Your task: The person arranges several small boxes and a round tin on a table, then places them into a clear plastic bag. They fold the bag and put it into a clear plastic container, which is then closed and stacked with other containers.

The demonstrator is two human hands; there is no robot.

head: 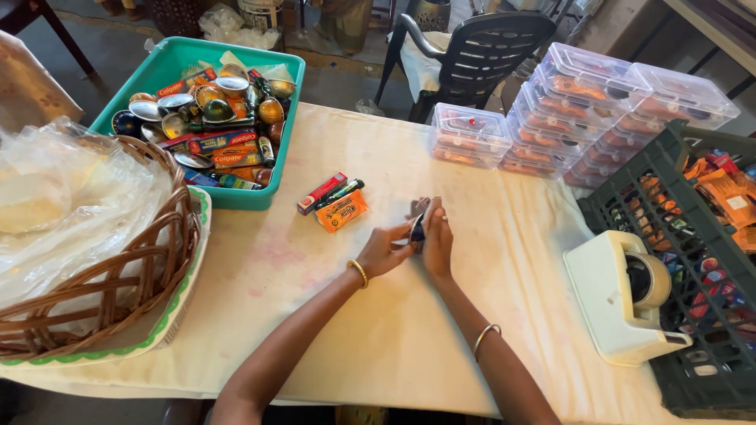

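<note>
A small dark packet (417, 228) sits mid-frame above the bench (378, 330), gripped between the closed fingers of the left hand (386, 249) and right hand (438, 242), near an orange sachet (342, 211) and red box (321, 194).

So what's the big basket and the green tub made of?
The basket looks like woven brown cane or wicker: bent strips cross in open loops. The green tub seems to be smooth moulded plastic, judging by its even colour, faint sheen and rounded rim.
</note>
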